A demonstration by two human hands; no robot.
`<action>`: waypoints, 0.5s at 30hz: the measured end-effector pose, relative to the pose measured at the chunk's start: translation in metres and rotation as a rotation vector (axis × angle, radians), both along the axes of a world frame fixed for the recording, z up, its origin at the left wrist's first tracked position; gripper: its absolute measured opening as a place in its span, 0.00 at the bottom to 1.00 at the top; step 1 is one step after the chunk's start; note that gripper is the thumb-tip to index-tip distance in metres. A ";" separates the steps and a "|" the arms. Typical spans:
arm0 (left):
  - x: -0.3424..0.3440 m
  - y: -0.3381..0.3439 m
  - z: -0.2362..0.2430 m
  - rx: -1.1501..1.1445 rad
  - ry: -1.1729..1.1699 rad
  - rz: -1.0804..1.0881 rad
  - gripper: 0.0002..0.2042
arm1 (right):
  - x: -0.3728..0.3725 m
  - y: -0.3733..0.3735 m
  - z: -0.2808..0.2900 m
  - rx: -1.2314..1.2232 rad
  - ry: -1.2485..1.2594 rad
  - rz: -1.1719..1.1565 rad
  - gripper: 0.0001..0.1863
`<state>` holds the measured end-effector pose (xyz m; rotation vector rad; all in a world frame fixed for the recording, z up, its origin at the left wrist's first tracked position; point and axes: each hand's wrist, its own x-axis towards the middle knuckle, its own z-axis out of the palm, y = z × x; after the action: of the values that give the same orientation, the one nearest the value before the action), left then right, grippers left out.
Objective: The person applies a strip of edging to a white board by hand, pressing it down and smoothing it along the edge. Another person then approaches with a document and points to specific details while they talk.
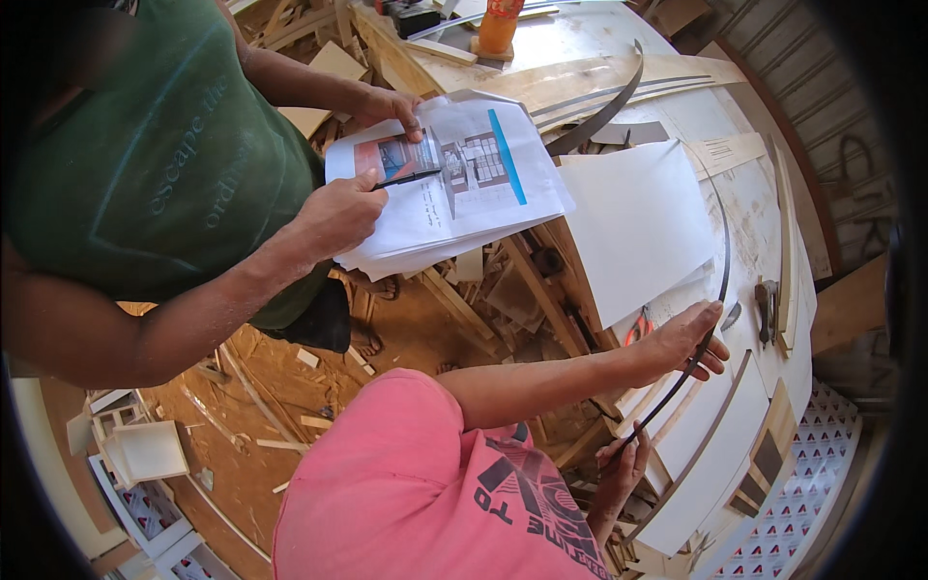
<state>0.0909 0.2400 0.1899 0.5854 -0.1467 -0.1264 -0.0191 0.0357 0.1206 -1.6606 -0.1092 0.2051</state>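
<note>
A long, thin dark strip [725,253] bends in a curve over the pale worktable [749,217]. My left hand [681,340], on the outstretched arm, has the strip running between its thumb and its partly straightened fingers. Closer to my pink shirt, my right hand [626,462] pinches the strip's near end. Beyond my left hand lies a blank white sheet [633,227]. A tool with red-orange handles [638,327] sits by my left wrist, partly hidden.
A co-worker in a green shirt [164,164] holds printed sheets [416,208] and a pen [408,179] on the left. Wider curved strip [604,111], orange bottle [498,27] and dark metal tool [767,311] rest on the table. Wood offcuts [464,314] litter the floor.
</note>
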 end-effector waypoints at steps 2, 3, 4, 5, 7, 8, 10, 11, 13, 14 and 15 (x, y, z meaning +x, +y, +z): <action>-0.001 0.002 0.002 -0.051 0.056 0.001 0.31 | -0.007 0.000 -0.023 -0.084 0.077 -0.027 0.20; 0.000 0.003 -0.001 -0.038 0.071 0.013 0.30 | -0.011 -0.003 -0.030 -0.124 0.126 -0.033 0.20; 0.000 0.005 -0.001 -0.027 0.086 0.021 0.29 | -0.016 -0.006 -0.037 -0.165 0.175 -0.043 0.20; -0.005 0.012 0.007 -0.104 0.124 0.010 0.27 | -0.020 -0.015 -0.050 -0.176 0.192 -0.011 0.21; -0.002 0.019 0.009 -0.021 0.068 0.076 0.25 | -0.032 -0.029 -0.074 -0.260 0.193 -0.005 0.22; 0.000 0.022 0.010 0.016 0.040 0.107 0.23 | -0.039 -0.038 -0.086 -0.307 0.194 -0.004 0.22; 0.002 0.028 0.015 0.075 0.039 0.136 0.21 | -0.054 -0.057 -0.107 -0.317 0.243 0.016 0.24; 0.002 0.029 0.017 0.099 0.027 0.152 0.21 | -0.062 -0.062 -0.113 -0.334 0.251 0.025 0.25; -0.001 0.028 0.016 0.142 0.000 0.160 0.20 | -0.077 -0.067 -0.116 -0.423 0.301 0.008 0.26; -0.002 0.026 0.014 0.161 -0.015 0.152 0.19 | -0.084 -0.067 -0.114 -0.494 0.343 -0.017 0.26; -0.004 0.024 0.012 0.179 -0.030 0.144 0.19 | -0.091 -0.067 -0.112 -0.566 0.385 -0.044 0.26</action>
<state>0.0870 0.2641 0.2020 0.7746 -0.1230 0.0090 -0.1103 -0.0312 0.0086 -2.1464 0.3030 0.5568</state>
